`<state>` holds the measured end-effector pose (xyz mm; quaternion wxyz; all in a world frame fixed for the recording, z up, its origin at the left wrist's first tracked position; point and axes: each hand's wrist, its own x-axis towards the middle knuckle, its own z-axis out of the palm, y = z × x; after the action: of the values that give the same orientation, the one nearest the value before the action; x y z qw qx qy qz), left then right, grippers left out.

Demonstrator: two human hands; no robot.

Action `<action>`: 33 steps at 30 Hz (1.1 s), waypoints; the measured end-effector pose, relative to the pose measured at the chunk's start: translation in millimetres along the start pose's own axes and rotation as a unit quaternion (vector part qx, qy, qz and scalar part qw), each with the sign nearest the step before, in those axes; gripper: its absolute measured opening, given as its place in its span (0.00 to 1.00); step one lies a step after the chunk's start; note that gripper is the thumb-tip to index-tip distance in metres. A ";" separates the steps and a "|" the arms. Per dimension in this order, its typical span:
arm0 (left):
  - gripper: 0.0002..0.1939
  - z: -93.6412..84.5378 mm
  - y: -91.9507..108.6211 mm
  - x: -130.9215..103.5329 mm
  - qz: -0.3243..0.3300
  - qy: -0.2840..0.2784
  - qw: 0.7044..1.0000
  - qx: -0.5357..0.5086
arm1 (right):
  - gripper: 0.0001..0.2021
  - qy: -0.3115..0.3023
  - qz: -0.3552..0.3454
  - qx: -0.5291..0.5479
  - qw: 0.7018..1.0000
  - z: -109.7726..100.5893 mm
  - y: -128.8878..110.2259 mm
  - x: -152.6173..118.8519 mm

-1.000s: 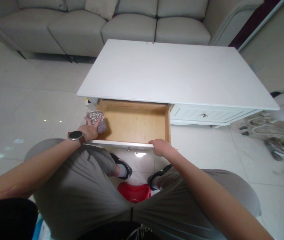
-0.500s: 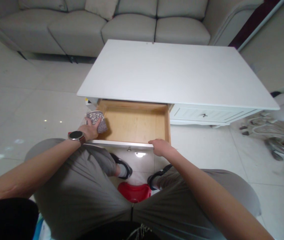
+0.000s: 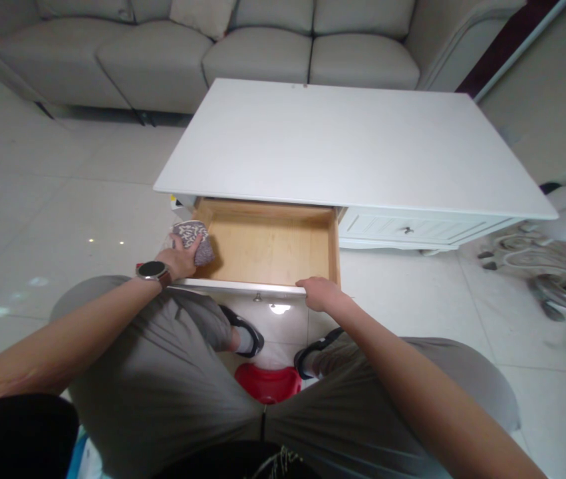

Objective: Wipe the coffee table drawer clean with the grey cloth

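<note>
At centre, the drawer (image 3: 267, 249) stands open; our left hand (image 3: 179, 263) clasps the cloth (image 3: 191, 233) at its left side, our right hand (image 3: 321, 294) pinching its front.

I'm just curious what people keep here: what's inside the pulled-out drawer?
Most of the drawer shows only bare wooden bottom. A patterned cloth under the left hand covers part of its left side, hiding whatever is beneath.

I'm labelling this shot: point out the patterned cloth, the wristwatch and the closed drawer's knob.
Patterned cloth (image 3: 205, 250), head view: its uncovered side.
Wristwatch (image 3: 151, 270), head view: its dark face.
Closed drawer's knob (image 3: 408, 231), head view: its middle.
</note>
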<state>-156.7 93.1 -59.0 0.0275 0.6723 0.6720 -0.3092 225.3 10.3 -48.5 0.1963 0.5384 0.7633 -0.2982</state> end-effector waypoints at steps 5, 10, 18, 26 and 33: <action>0.45 0.0 -0.9 -0.9 0.006 0.004 1.000 -0.011 | 0.25 0.000 -0.002 -0.001 1.000 1.4 0.6 1.5; 0.45 -2.3 -1.4 -2.1 0.009 0.007 1.000 -0.020 | 0.24 -0.004 -0.003 -0.002 1.000 -1.1 -0.3 -0.5; 0.45 -7.5 1.3 -6.4 0.001 -0.003 1.000 -0.026 | 0.27 0.002 -0.006 0.000 1.000 -1.0 0.3 -0.9; 0.45 -8.6 0.1 -6.2 0.005 -0.016 0.999 -0.030 | 0.26 0.001 -0.005 0.006 1.000 -2.5 -0.3 -1.5; 0.45 -7.8 1.4 -7.2 0.003 -0.009 0.999 -0.032 | 0.26 -0.002 -0.005 0.002 1.000 -0.9 0.1 -0.1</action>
<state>-151.7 90.1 -50.0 0.0563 0.6706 0.6790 -0.2935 225.5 10.8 -47.8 0.1949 0.5345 0.7651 -0.3015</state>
